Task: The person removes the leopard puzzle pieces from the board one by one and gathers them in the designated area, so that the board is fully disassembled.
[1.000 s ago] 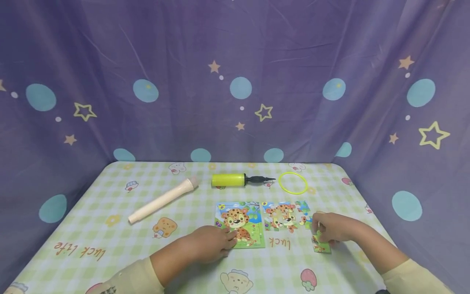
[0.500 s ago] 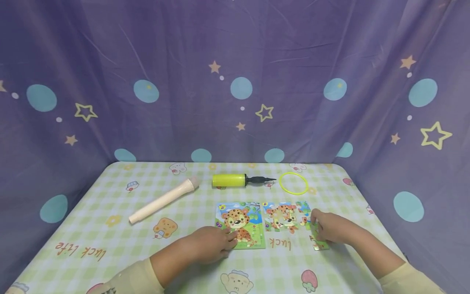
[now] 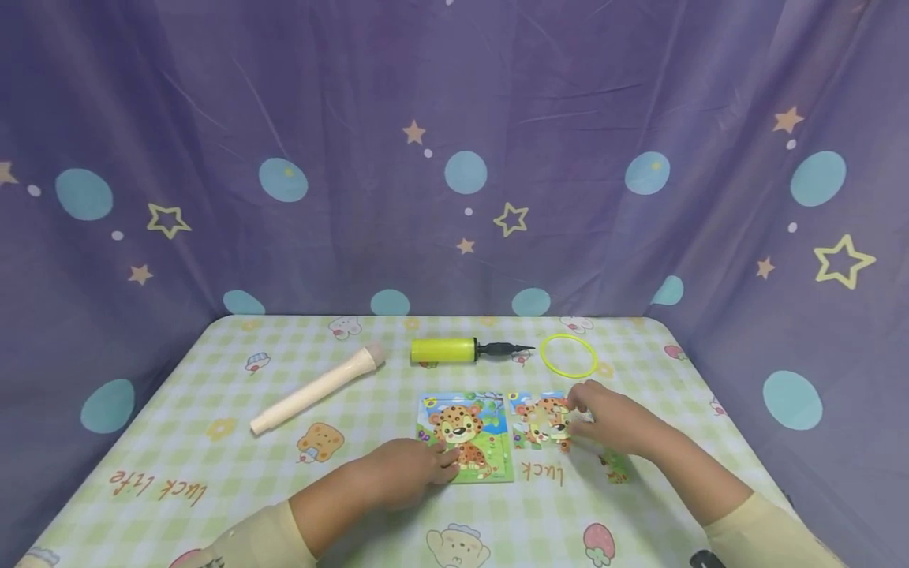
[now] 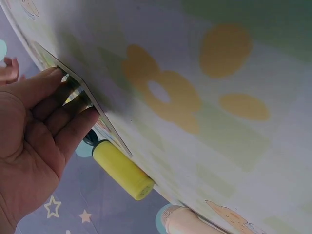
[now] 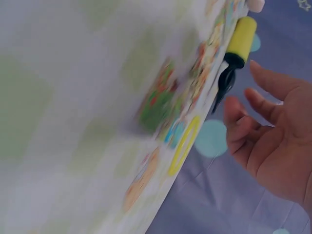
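Fingers of the left hand are lying fairly straight and resting on the near left corner of the finished leopard puzzle board, pinning it to the counter. The right hand is hovering over the loose puzzle pieces just beside that board, fingers spread and relaxed, gripping nothing as far as the right wrist view is showing. One stray piece is lying apart, near the right forearm.

Risk is sitting mostly with that forearm: I judge that a sweep across the counter could be nudging the stray piece toward the edge. A careless press on the loose cluster could also be scattering or overlapping the pieces. Well behind, the yellow hand pump, the yellow ring and the cream tube are lying out of reach.
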The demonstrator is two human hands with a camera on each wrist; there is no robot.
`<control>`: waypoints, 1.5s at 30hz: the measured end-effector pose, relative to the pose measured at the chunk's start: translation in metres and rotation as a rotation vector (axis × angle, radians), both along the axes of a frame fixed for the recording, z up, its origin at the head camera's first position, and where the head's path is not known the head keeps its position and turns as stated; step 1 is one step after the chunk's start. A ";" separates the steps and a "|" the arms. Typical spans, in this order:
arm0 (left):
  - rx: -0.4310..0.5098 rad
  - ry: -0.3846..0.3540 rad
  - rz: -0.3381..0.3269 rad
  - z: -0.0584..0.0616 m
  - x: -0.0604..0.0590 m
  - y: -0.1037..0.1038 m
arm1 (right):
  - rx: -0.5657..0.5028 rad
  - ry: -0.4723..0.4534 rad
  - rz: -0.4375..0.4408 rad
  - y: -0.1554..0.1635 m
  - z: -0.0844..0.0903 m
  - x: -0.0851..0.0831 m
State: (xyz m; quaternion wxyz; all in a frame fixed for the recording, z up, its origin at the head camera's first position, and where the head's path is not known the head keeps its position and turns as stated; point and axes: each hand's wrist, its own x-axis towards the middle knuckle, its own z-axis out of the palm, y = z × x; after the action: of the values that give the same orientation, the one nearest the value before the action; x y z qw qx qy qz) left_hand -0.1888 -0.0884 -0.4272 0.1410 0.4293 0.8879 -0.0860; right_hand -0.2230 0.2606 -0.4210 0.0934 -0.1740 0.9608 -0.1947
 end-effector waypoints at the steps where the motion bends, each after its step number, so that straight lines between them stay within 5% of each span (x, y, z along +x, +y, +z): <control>1: 0.001 0.005 -0.008 -0.001 0.000 0.000 | -0.030 0.002 0.002 -0.006 0.001 -0.002; 11: 0.053 -0.022 -0.011 -0.003 -0.001 -0.005 | -0.173 -0.085 0.165 -0.076 0.003 -0.008; 21: 0.072 -0.026 -0.016 -0.004 0.000 -0.008 | 0.068 -0.082 0.266 -0.137 -0.019 0.002; 32: 0.170 -0.156 0.044 -0.009 0.001 -0.016 | 0.085 -0.125 0.224 -0.145 -0.018 0.008; 45: 0.103 -0.115 0.042 0.009 -0.001 -0.026 | 0.071 -0.151 0.209 -0.143 -0.022 0.008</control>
State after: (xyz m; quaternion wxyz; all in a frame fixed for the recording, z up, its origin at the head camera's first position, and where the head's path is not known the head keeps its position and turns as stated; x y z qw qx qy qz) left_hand -0.1899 -0.1139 -0.4177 0.1716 0.4215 0.8904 -0.0125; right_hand -0.2155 0.1171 -0.4426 0.1912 -0.2548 0.9339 -0.1626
